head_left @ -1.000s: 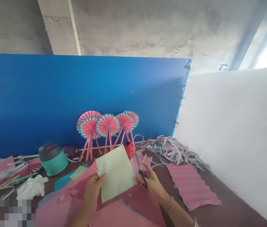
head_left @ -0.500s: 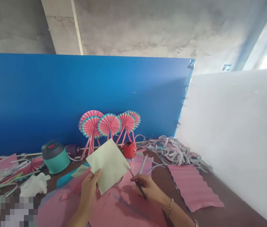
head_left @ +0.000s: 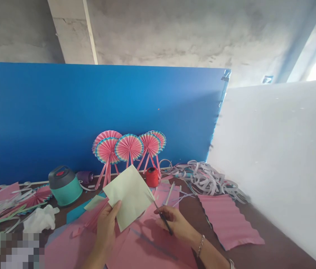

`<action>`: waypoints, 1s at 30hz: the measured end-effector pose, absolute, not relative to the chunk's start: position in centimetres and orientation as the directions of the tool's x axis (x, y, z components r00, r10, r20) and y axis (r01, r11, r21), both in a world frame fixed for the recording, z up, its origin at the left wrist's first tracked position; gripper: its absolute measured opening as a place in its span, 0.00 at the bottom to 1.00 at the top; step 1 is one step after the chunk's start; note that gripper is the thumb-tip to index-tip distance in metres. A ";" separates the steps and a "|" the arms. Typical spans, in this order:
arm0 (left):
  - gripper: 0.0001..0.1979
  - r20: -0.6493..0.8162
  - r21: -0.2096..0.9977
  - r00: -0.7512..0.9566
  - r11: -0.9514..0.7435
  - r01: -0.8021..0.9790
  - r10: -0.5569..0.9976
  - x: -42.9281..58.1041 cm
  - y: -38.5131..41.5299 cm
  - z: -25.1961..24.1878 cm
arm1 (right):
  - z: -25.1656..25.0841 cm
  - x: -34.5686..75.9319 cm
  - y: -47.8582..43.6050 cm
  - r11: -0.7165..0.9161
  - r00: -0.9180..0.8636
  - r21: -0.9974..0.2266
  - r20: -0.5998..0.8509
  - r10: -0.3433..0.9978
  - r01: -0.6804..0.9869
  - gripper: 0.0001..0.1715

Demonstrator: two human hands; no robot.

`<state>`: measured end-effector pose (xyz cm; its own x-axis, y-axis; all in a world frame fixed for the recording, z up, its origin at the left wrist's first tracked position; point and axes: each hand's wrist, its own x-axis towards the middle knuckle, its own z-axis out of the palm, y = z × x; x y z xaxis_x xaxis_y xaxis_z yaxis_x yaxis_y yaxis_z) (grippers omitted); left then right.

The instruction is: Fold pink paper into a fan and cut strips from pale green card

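Observation:
My left hand [head_left: 108, 220] pinches the lower left edge of a pale green sheet of paper [head_left: 130, 196], thumb on top, and holds it tilted above the table. My right hand [head_left: 171, 223] is closed around the handles of a pair of scissors [head_left: 162, 216]. The scissor blades reach up and left to the right corner of the sheet, along its edge. Beneath both hands lie large sheets of pink paper [head_left: 149, 250]. Part of the left fingers is hidden behind the pale sheet.
Pleated pink paper fans [head_left: 130, 147] lean against the blue board [head_left: 62, 112]. A teal container [head_left: 66, 190] and a red spool [head_left: 152, 177] stand before it. Curled paper strips [head_left: 202, 177] heap at the back right, near a wavy pink sheet [head_left: 230, 220]. Crumpled white tissue [head_left: 41, 219] lies left.
The pale sheet has shifted very slightly to the right, closer against the scissor blades. Both hands keep their holds, and the things on the table stay put.

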<state>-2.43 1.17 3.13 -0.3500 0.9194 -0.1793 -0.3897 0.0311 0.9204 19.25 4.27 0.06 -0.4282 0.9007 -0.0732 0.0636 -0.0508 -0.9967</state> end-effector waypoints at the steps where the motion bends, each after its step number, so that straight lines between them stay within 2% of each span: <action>1: 0.22 -0.180 0.914 -0.342 0.029 -0.404 0.922 -2.4 1.2 3.0 | 0.0 19.3 4.3 -0.051 -0.430 -0.997 -0.073 0.900 0.062 0.22; 7: 0.23 -0.200 0.892 -0.346 0.024 -0.451 0.917 -2.5 1.5 2.3 | -0.4 19.3 4.5 -0.027 -0.428 -0.998 -0.047 0.903 0.053 0.21; 16: 0.19 -0.215 0.871 -0.342 0.021 -0.490 0.915 -2.3 1.4 2.5 | -0.2 19.3 4.5 -0.040 -0.431 -0.996 -0.069 0.900 0.076 0.25; 30: 0.20 -0.217 0.888 -0.363 0.028 -0.458 0.906 -2.6 1.8 1.7 | -0.1 19.2 4.4 -0.045 -0.435 -0.996 -0.074 0.897 0.076 0.28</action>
